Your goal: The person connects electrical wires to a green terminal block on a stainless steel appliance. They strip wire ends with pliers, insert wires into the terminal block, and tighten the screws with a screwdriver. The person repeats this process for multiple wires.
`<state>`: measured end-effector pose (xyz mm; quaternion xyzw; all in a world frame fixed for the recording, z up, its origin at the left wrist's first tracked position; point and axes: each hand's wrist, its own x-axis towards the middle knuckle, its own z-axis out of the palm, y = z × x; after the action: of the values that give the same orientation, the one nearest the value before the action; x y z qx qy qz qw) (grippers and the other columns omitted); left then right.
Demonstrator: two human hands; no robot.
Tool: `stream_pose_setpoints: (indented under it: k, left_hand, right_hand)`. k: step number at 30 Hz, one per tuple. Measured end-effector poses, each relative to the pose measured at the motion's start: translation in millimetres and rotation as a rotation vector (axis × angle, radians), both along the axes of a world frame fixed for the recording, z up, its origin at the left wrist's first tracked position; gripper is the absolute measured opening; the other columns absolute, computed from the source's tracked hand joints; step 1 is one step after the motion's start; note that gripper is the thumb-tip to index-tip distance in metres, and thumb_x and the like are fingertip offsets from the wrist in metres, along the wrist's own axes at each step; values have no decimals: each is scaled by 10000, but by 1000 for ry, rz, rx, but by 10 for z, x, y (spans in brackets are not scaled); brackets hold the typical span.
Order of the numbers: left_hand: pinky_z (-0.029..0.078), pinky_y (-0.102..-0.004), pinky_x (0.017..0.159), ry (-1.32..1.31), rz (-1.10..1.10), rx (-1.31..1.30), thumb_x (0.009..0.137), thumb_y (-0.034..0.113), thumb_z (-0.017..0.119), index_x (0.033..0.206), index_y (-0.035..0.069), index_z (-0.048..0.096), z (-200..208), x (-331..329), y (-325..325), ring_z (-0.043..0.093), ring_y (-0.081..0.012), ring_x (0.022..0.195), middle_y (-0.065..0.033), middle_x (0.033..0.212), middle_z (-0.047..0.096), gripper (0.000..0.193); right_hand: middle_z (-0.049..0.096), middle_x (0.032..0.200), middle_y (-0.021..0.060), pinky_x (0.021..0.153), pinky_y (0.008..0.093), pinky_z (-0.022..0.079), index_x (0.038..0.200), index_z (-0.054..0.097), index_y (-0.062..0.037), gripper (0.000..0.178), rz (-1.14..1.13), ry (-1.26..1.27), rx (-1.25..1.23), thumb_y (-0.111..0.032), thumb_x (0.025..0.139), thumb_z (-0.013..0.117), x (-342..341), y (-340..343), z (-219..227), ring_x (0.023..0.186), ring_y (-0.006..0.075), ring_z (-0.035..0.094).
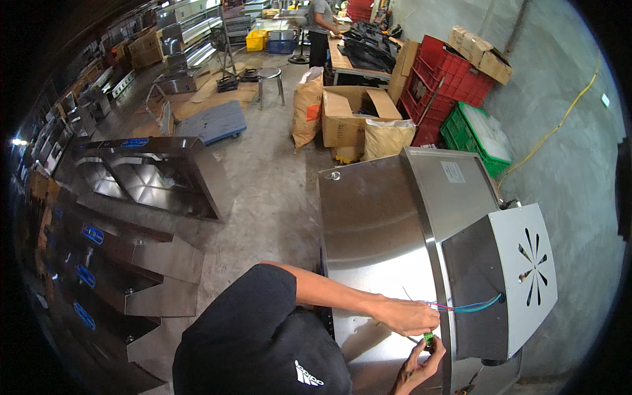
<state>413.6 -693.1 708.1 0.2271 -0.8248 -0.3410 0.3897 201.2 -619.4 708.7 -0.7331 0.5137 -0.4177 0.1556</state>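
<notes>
My left hand (409, 317) reaches across the bright stainless steel panel (375, 263), its fingers pinched on the ends of thin coloured wires (447, 307). These red and blue wires come out of a teal cable (488, 303) that leaves the side of a grey metal housing (526, 276). Just below, my right hand (419, 370) pinches a small green terminal block (429, 338) between thumb and fingers, close against the left fingertips. A thin grey rod shows beside the block; what it is, I cannot make out. The exact wire ends are hidden by the fingers.
Stainless steel hoods (161, 174) stand on the floor at left. Beyond the panel are a cardboard box (352, 125), sacks (308, 108), red crates (428, 85) and a green crate (461, 141). A person (320, 29) stands at a far table. A blue platform trolley (210, 123) lies mid-floor.
</notes>
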Motion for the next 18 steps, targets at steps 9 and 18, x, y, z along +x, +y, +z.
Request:
stream_pose_setpoints:
  k: [9,18]
  left_hand:
    - [506,-509,825,-20,42,-55,1051,56,645,952,-76,605,-77,-33,-2,633,-362,867,-186,904,597,170]
    - [505,-495,809,-46,52,-35,1022,64,644,915,-78,609,-62,-65,17,630,-373,853,-195,888,599,181]
  right_hand:
    - [774,1100,246,943,452,620,1291,729,51,304,0,26,17,-117,1046,790,71,13,145,1004,352,758]
    - [770,1133,233,912,433,615,1293,724,50,307,-23,20,42,-75,1022,797,47,62,138,996,332,742]
